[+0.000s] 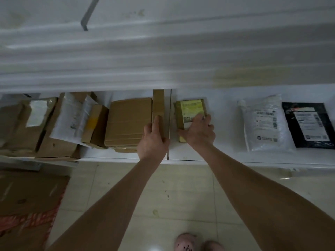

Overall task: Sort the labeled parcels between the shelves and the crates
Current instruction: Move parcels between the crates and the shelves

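Observation:
A small brown box with a yellow-green label (190,110) lies on the white shelf (223,156), just right of the shelf's dividing seam. My right hand (198,132) grips its near end, fingers curled over the label. My left hand (154,140) holds the near end of a narrow upright cardboard box (158,104) that stands beside a wide flat cardboard box (129,122). Further right on the shelf lie a white poly mailer (263,124) and a black poly mailer (308,124), both label up.
Several cardboard boxes and a pale mailer (70,115) crowd the shelf's left part. A higher shelf (163,57), blurred, overhangs the back. Flattened cardboard (27,200) lies on the tiled floor at the lower left. My slippered feet (186,242) show at the bottom.

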The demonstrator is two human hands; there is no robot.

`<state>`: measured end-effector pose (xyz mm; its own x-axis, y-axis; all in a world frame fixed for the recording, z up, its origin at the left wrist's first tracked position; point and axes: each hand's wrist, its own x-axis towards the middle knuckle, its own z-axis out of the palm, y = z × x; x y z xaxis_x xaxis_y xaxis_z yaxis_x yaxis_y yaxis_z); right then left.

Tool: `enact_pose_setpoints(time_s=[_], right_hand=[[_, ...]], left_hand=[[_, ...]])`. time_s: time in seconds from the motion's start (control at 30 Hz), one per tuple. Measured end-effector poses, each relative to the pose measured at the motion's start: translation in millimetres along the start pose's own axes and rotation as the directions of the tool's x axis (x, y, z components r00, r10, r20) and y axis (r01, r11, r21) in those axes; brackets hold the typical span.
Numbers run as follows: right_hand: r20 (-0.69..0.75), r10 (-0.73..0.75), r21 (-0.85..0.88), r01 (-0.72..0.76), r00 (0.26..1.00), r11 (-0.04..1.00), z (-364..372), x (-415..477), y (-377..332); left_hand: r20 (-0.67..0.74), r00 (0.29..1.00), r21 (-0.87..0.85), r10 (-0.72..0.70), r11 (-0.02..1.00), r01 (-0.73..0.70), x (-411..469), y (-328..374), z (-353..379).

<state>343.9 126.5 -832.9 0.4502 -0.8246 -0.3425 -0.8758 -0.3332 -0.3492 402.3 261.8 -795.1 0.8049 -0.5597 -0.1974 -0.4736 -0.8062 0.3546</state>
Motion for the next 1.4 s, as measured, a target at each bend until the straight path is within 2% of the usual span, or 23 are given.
enact_pose_setpoints(time_s=[0.1, 0.33, 0.4, 0.47, 0.53, 0.6, 0.67, 0.73, 0.87, 1.17, 1.4], right_hand=[[0.011, 0.055, 0.06, -0.056, 0.998, 0.997, -9, -1, 23], [0.063, 0.077, 0.111, -0.083, 0.995, 0.99, -43, -16, 105], [0.052, 0.089, 0.177, -0.097, 0.995, 0.979, -49, -21, 123], [0.04, 0.091, 0.282, -0.099, 0.995, 0.954, -53, -24, 136], [0.077, 0.104, 0.356, -0.125, 0.992, 0.926, -56, -26, 149], [0.132, 0.129, 0.42, -0.173, 0.983, 0.891, -57, -28, 159], [0.156, 0.167, 0.563, -0.227, 0.974, 0.795, -59, -30, 168], [0.162, 0.192, 0.675, -0.25, 0.968, 0.694, -62, -30, 174], [0.156, 0.222, 0.75, -0.261, 0.963, 0.607, -68, -30, 174], [0.133, 0.244, 0.772, -0.255, 0.961, 0.582, -72, -23, 169], [0.091, 0.225, 0.752, -0.215, 0.97, 0.623, -72, -4, 166]], left_hand=[[0.024, 0.999, -0.018, -0.037, 0.999, 0.037, -1, 0, 0], [0.124, 0.99, 0.122, 0.06, 0.99, -0.075, -11, 48, 17], [0.107, 0.989, 0.117, 0.099, 0.987, -0.111, -19, 65, 29], [0.118, 0.979, 0.038, 0.168, 0.984, -0.173, -26, 85, 43], [0.243, 0.951, -0.076, 0.192, 0.981, -0.179, -33, 106, 58], [0.37, 0.92, -0.237, 0.129, 0.971, -0.041, -39, 120, 70], [0.42, 0.906, -0.435, 0.054, 0.888, 0.149, -43, 125, 76], [0.392, 0.919, -0.545, 0.044, 0.816, 0.193, -46, 124, 77], [0.359, 0.932, -0.651, 0.048, 0.728, 0.213, -50, 125, 70], [0.333, 0.94, -0.659, 0.076, 0.732, 0.175, -43, 128, 63], [0.324, 0.945, -0.672, 0.037, 0.713, 0.203, -24, 142, 73]])
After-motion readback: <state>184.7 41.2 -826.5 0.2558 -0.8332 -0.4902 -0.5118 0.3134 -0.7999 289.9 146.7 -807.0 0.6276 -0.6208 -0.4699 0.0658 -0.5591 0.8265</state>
